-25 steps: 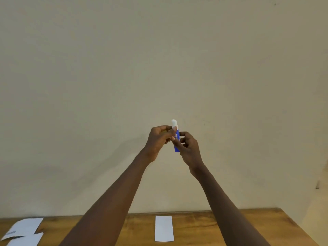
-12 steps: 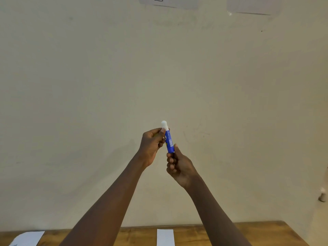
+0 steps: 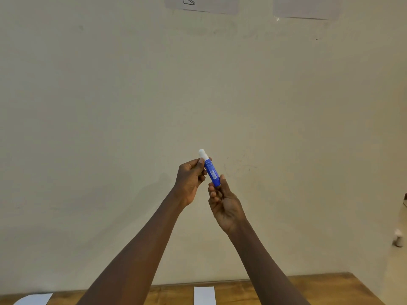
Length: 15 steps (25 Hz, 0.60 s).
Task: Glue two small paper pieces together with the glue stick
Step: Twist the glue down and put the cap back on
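Backdrop: plain cream wall [image 3: 110,106], wooden desk [image 3: 286,289] along the bottom edge.
Glue stick: blue glue stick [image 3: 211,172] held up in front of the wall, tilted, white cap [image 3: 203,154] on top.
Left hand: left hand [image 3: 189,180] pinches the stick just below the cap.
Right hand: right hand [image 3: 224,203] grips the base.
Paper: one paper strip [image 3: 204,295] at the desk's near edge, middle; another paper piece [image 3: 35,298] toward the near left corner.
Progress: early; cap looks on, no glue applied, papers apart.
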Motion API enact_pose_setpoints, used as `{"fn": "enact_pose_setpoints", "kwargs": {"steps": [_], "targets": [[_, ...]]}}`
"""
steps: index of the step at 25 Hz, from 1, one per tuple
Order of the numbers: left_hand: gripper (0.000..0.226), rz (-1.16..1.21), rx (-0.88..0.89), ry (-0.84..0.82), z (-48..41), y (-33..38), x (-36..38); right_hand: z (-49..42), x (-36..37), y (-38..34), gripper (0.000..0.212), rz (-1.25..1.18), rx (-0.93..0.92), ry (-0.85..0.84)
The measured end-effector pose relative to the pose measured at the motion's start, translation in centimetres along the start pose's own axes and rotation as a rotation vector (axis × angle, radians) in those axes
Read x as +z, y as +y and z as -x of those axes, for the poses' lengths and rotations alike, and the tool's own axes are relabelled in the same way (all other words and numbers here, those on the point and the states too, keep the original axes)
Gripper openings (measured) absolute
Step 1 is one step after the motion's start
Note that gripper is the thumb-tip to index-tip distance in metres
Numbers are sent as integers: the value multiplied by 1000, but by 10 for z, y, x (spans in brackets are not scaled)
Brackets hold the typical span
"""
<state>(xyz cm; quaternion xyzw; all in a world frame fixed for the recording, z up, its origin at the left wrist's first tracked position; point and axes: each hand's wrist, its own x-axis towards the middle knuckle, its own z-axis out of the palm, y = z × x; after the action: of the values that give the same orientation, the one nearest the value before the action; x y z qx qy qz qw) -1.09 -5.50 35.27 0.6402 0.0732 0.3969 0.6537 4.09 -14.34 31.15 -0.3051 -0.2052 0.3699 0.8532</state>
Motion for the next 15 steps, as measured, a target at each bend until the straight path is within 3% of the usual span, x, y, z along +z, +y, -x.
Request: {"fn": "enact_pose_setpoints", "kwargs": {"steps": [3, 6, 10, 12, 15], "targets": [[24, -48, 21, 22, 0, 3, 4, 0, 0, 3, 17, 45, -150, 45], [18, -72, 49, 19, 4, 5, 6, 0, -1, 5, 21, 115, -225, 90], [21, -18, 36, -45, 7, 7, 5, 4, 0, -3, 53, 75, 10, 99], [19, -17, 51, -68, 8, 8, 7, 3, 2, -6, 41, -35, 38, 97], [19, 5, 72, -45, 8, 9, 11, 2, 1, -5, 24, -111, -60, 62]]}}
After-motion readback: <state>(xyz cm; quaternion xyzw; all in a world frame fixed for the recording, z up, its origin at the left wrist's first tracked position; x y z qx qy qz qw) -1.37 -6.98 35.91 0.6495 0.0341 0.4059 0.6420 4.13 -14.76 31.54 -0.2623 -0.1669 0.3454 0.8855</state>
